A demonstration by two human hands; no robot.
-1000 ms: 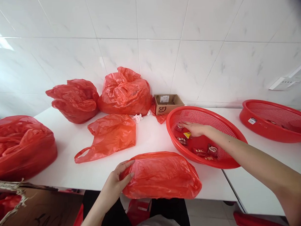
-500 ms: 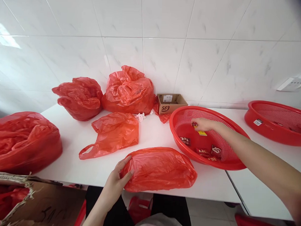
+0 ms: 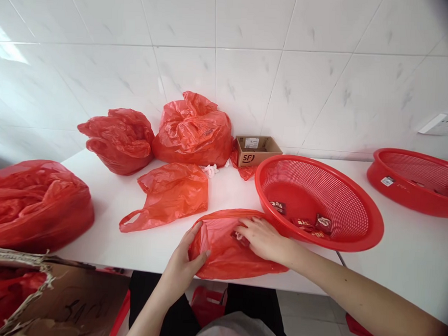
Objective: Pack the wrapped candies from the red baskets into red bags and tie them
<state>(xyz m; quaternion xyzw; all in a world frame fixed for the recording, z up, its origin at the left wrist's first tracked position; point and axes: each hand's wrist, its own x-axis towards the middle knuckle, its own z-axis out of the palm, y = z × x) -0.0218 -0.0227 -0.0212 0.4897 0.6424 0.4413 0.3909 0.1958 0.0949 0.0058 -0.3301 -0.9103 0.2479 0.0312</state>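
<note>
A red plastic bag lies at the front edge of the white table. My left hand grips the bag's left mouth edge, fingers curled round the plastic. My right hand rests at the bag's opening, fingers bent over small red wrapped sweets that it holds against the plastic. Just right of the bag stands a red mesh basket with a few dark red wrapped sweets on its bottom.
Flat red bag in the table's middle. Stuffed red bags at back and far left. Small cardboard box by the tiled wall. A second red basket at right. Open carton at lower left.
My right hand left the basket with sweets and came left to the mouth of the bag. My left hand kept its hold on the bag and pulled its mouth wider.
</note>
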